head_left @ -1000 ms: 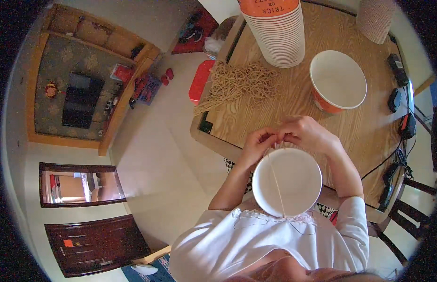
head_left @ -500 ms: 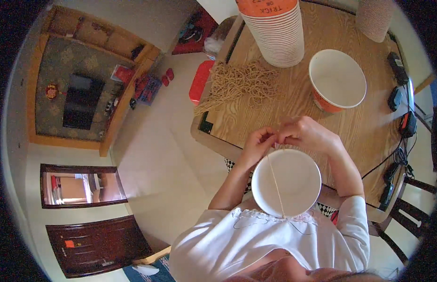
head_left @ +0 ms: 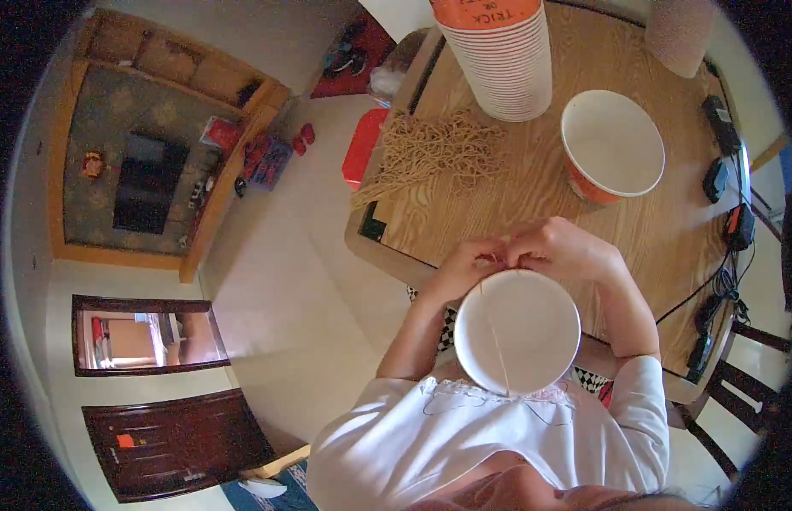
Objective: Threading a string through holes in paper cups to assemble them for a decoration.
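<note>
A white paper bucket (head_left: pixel 532 336) is held against my chest with its open mouth facing up. A thin tan cord (head_left: pixel 495 341) runs across that mouth from the far rim to the near rim. At the far rim my left hand (head_left: pixel 466 268) and my right hand (head_left: pixel 565 247) meet, fingertips pinched together around the cord's end; the exact grip is partly hidden. Beyond them on the wooden table lies a tangled pile of tan cords (head_left: pixel 439 153). To its right stands another paper bucket (head_left: pixel 613 140), white inside and orange outside.
A tall stack of nested paper buckets (head_left: pixel 505 72) rises at the table's far side, with another stack (head_left: pixel 679 38) at the far right. Black adapters and cables (head_left: pixel 726 226) line the right edge. A red stool (head_left: pixel 362 149) stands left of the table, a dark chair (head_left: pixel 749 375) right.
Both hands have drawn slightly nearer, down against the bucket's far rim, and closer together. The cord over the mouth has shifted a little left with the bucket.
</note>
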A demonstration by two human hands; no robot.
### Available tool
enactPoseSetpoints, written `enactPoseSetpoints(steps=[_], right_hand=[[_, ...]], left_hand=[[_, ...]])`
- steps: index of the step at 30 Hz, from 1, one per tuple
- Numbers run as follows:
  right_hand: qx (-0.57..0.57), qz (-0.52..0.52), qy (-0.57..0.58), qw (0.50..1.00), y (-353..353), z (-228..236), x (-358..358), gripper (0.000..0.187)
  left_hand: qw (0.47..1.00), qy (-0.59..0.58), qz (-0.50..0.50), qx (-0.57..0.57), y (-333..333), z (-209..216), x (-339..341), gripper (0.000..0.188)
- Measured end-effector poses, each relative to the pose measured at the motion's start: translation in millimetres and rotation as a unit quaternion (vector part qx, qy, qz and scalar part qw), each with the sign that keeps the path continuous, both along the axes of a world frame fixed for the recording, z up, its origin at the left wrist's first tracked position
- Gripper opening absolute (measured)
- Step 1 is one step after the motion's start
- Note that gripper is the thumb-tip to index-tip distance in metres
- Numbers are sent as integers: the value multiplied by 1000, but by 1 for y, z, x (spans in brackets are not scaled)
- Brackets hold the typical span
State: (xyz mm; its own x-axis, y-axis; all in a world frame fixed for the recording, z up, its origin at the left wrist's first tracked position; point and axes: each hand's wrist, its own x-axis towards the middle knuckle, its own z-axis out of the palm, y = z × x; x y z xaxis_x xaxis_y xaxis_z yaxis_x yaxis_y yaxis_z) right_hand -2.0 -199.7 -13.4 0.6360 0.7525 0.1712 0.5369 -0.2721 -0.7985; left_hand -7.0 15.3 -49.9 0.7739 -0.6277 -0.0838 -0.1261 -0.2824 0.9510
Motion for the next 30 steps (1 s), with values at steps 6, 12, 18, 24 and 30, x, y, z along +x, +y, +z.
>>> enactPoseSetpoints(steps=[6,12,18,24,30], right_hand=[[-34,-34,6,999,1,-5,-1,9],[-47,-43,4,998,0,-4,-2,9],[-3,18,20,1000,-3,-2,1,6],[24,11,56,998,-1,5,-3,8],[24,16,42,999,-2,3,-2,8]], left_hand=[[990,124,68,6,-6,-3,-5,14],[989,129,71,-24,-6,-11,-5,14],[996,65,59,19,0,-12,-5,11],[998,34,52,1,3,-13,-6,12],[997,46,58,21,2,-10,-8,10]])
